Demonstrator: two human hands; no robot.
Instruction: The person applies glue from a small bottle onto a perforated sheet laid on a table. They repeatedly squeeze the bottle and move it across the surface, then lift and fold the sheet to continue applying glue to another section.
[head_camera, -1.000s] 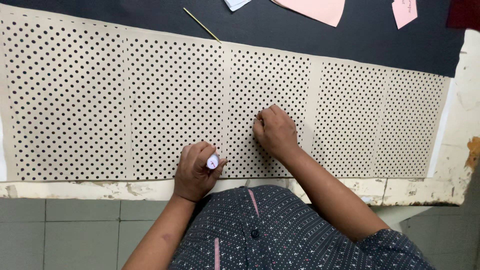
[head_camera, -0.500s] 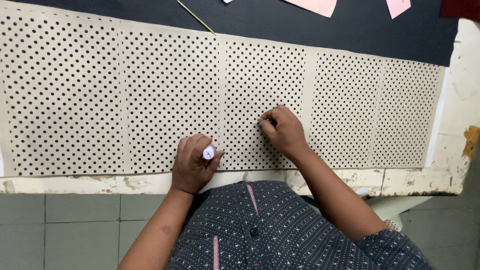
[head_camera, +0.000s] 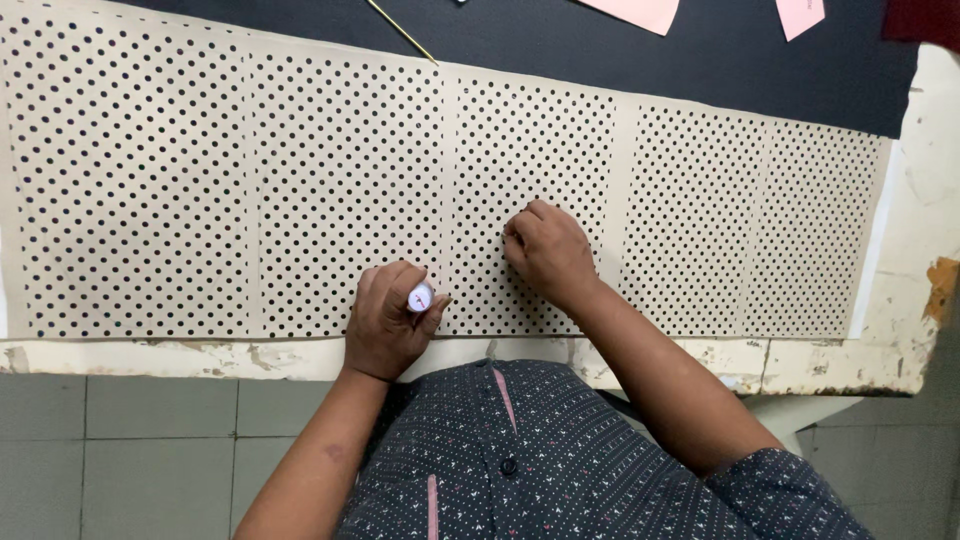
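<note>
1. Where the stencil (head_camera: 200, 180) meets the table's near edge (head_camera: 200, 358), its lower border runs level along the lower middle of the frame, just inside the chipped, cream-painted lip.
2. Stencil's left end runs off the frame's left side; its right end stops short of the table's right edge at the right of the frame, leaving a worn white strip (head_camera: 915, 200) bare.
3. Upper border slants from upper left down toward the right; above it lies dark cloth (head_camera: 600, 55).
4. Open room: the sheet is bare to the left of the left hand and to the right of the right hand.
5. Left hand (head_camera: 385, 320) sits at lower centre, clenched around a marker (head_camera: 420, 298) held upright; only its round white cap end shows. Tip hidden, so contact with the sheet cannot be told.
6. Right hand (head_camera: 550, 250) sits just right of it, centre frame, fingers curled, knuckles up, pressing down on the sheet; it grasps nothing that shows.
7. Hands are near each other but apart, both on the third panel from the left.
8. Surface: a beige sheet in five panels parted by plain vertical bands, each panel filled with even rows of small dark dots. It lies flat.
9. On the dark cloth: a thin yellow stick (head_camera: 400, 30) at top centre, lying slantwise with its lower end at the stencil's border; two pink paper pieces (head_camera: 640, 12) at upper right, cut by the frame.
10. Below the table: grey floor tiles (head_camera: 120, 450) at lower left; the person's dark patterned shirt (head_camera: 520, 460) fills the lower centre.
</note>
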